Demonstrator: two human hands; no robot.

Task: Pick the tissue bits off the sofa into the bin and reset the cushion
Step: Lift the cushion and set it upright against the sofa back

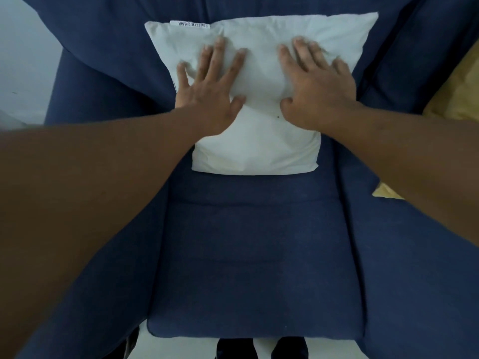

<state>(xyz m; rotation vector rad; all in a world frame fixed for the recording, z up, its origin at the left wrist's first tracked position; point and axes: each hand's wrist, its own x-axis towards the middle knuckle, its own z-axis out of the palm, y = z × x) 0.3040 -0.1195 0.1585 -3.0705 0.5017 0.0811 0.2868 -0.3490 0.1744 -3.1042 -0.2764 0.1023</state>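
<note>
A white cushion (259,149) leans against the backrest of the dark blue sofa (259,255), its lower edge on the seat. My left hand (210,89) lies flat on the cushion's left half with fingers spread. My right hand (316,89) presses flat on its right half, fingers also apart. Neither hand grips anything. A small dark speck (277,117) shows on the cushion between my thumbs. No tissue bits or bin are in view.
A yellow cushion (458,92) sits at the right edge beside the sofa's arm. A pale wall (23,60) is at the left. My feet (261,349) stand on a light floor below the seat's front edge.
</note>
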